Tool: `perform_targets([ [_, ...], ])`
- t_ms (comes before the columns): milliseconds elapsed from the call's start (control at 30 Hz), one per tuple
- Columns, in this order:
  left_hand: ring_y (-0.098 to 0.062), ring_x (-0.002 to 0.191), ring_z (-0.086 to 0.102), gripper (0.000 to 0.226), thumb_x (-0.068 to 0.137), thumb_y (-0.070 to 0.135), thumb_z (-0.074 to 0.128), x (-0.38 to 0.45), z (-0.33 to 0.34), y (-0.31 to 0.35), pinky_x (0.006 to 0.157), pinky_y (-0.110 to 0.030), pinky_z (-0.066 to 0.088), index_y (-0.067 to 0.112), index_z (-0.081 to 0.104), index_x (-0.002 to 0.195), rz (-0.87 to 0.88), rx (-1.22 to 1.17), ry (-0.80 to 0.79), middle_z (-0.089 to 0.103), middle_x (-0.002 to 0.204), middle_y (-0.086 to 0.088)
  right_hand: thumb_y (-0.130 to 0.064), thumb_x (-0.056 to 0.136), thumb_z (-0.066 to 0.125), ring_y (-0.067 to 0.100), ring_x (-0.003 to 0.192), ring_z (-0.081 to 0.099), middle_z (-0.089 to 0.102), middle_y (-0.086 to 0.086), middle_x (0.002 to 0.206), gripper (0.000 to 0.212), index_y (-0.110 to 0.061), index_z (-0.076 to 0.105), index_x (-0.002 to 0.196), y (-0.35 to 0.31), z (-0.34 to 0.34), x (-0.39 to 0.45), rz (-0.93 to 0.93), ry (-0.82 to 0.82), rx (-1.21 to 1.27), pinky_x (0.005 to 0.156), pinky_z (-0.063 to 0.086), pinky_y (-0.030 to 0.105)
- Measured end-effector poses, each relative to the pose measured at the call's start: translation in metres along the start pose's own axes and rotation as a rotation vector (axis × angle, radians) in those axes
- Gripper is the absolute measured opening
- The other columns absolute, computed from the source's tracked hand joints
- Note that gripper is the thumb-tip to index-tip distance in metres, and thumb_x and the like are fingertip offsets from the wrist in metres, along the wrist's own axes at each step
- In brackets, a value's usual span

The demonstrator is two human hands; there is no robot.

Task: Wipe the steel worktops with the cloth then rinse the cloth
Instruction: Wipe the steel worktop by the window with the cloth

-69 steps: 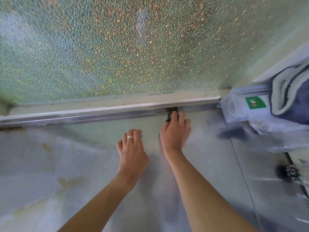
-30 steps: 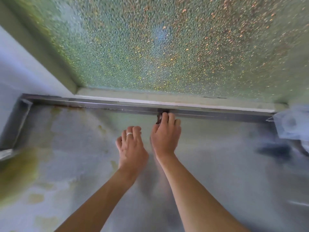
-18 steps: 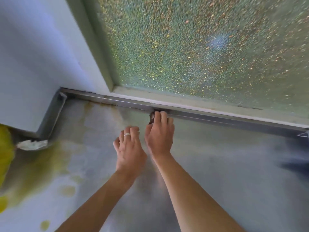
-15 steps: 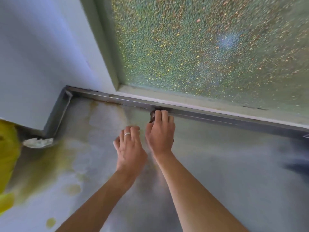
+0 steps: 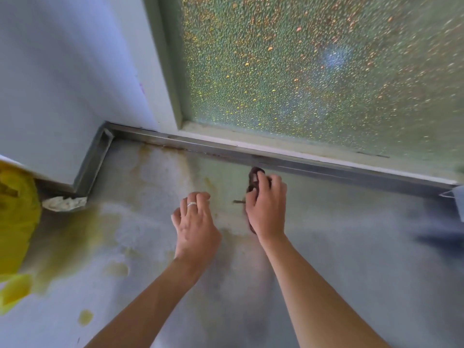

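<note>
The steel worktop (image 5: 351, 247) fills the lower part of the head view and meets a raised steel back rim (image 5: 313, 167) under a frosted window. My right hand (image 5: 267, 209) grips a small dark brown cloth (image 5: 253, 179), bunched in the curled fingers just in front of the rim. The cloth shows only at the fingertips and under the palm's left edge. To its left my left hand (image 5: 194, 222), with a ring, rests on the worktop with relaxed fingers and holds nothing.
A white wall corner (image 5: 62, 96) juts in at the left, edged by the steel rim. Something yellow (image 5: 15, 217) sits at the far left edge, with a crumpled white scrap (image 5: 64, 204) beside it. Yellowish stains (image 5: 75, 237) mark the worktop's left part. A clear plastic bag corner (image 5: 458, 199) shows at the right.
My right hand has slid the cloth leftward along the back rim, then pulled it slightly back off the rim with its fingers curled round it. The left hand has moved along beside it.
</note>
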State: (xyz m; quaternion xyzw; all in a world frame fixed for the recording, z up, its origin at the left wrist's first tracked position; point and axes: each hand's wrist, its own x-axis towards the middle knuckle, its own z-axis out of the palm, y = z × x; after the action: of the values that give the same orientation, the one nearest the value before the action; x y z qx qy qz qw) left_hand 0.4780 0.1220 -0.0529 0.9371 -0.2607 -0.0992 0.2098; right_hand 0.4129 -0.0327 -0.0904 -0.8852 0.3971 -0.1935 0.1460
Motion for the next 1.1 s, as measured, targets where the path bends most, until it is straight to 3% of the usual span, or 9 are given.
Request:
perform_targets([
  [133, -0.024, 0.11, 0.045, 0.053, 0.075, -0.004, 0.054, -0.007, -0.006, -0.002, 0.097, -0.04, 0.033, 0.017, 0.047, 0.123, 0.004, -0.006, -0.025, 0.049, 0.118, -0.002, -0.011, 0.091, 0.06, 0.033, 0.098, 0.05, 0.053, 0.014, 0.117, 0.038, -0.005, 0.061, 0.129, 0.018, -0.011, -0.025, 0.135, 0.06, -0.023, 0.083, 0.053, 0.046],
  [267, -0.023, 0.107, 0.047, 0.053, 0.074, -0.004, 0.055, -0.015, -0.012, -0.016, 0.094, -0.04, 0.036, 0.018, 0.047, 0.121, 0.021, 0.012, -0.029, 0.05, 0.116, 0.0, -0.009, 0.089, 0.058, 0.034, 0.099, 0.049, 0.053, 0.015, 0.118, 0.043, -0.006, 0.059, 0.131, -0.006, -0.008, -0.041, 0.204, 0.053, -0.044, 0.084, 0.051, 0.045],
  [400, -0.022, 0.108, 0.045, 0.051, 0.078, -0.004, 0.053, -0.013, -0.021, -0.036, 0.096, -0.038, 0.033, 0.02, 0.045, 0.122, 0.009, 0.011, -0.036, 0.049, 0.116, 0.001, -0.017, 0.091, 0.048, 0.033, 0.098, 0.049, 0.054, 0.014, 0.122, 0.046, -0.008, 0.058, 0.134, -0.047, 0.001, -0.062, 0.124, -0.018, -0.077, 0.086, 0.049, 0.043],
  [667, -0.018, 0.108, 0.041, 0.048, 0.081, -0.002, 0.055, -0.014, -0.037, -0.076, 0.095, -0.032, 0.026, 0.023, 0.041, 0.12, -0.021, 0.013, -0.035, 0.046, 0.117, 0.004, -0.017, 0.088, 0.053, 0.03, 0.098, 0.048, 0.053, 0.01, 0.129, 0.052, -0.01, 0.055, 0.139, -0.117, 0.023, -0.091, 0.121, -0.068, -0.084, 0.086, 0.046, 0.039],
  [867, -0.018, 0.112, 0.046, 0.025, 0.099, 0.019, 0.049, -0.032, -0.042, -0.082, 0.099, -0.036, 0.034, 0.019, 0.048, 0.123, 0.03, -0.001, -0.041, 0.051, 0.118, 0.002, -0.015, 0.085, 0.057, 0.025, 0.09, 0.049, 0.057, 0.006, 0.12, 0.05, -0.013, 0.06, 0.134, -0.145, 0.028, -0.113, 0.042, -0.09, 0.008, 0.079, 0.049, 0.035],
  [1033, -0.015, 0.114, 0.043, 0.042, 0.088, 0.007, 0.053, -0.05, -0.046, -0.087, 0.099, -0.034, 0.035, 0.022, 0.047, 0.127, 0.07, 0.053, -0.096, 0.049, 0.122, 0.005, -0.015, 0.09, 0.058, 0.025, 0.091, 0.048, 0.055, 0.006, 0.118, 0.044, -0.014, 0.059, 0.134, -0.127, 0.016, -0.114, -0.108, -0.137, 0.065, 0.082, 0.05, 0.038],
  [1100, -0.016, 0.112, 0.043, 0.054, 0.077, -0.004, 0.054, -0.057, -0.048, -0.09, 0.098, -0.035, 0.035, 0.021, 0.046, 0.124, 0.085, 0.044, -0.103, 0.048, 0.12, 0.005, -0.014, 0.089, 0.059, 0.027, 0.094, 0.047, 0.054, 0.007, 0.119, 0.046, -0.013, 0.058, 0.135, -0.11, 0.008, -0.117, -0.071, -0.124, 0.048, 0.084, 0.05, 0.039],
])
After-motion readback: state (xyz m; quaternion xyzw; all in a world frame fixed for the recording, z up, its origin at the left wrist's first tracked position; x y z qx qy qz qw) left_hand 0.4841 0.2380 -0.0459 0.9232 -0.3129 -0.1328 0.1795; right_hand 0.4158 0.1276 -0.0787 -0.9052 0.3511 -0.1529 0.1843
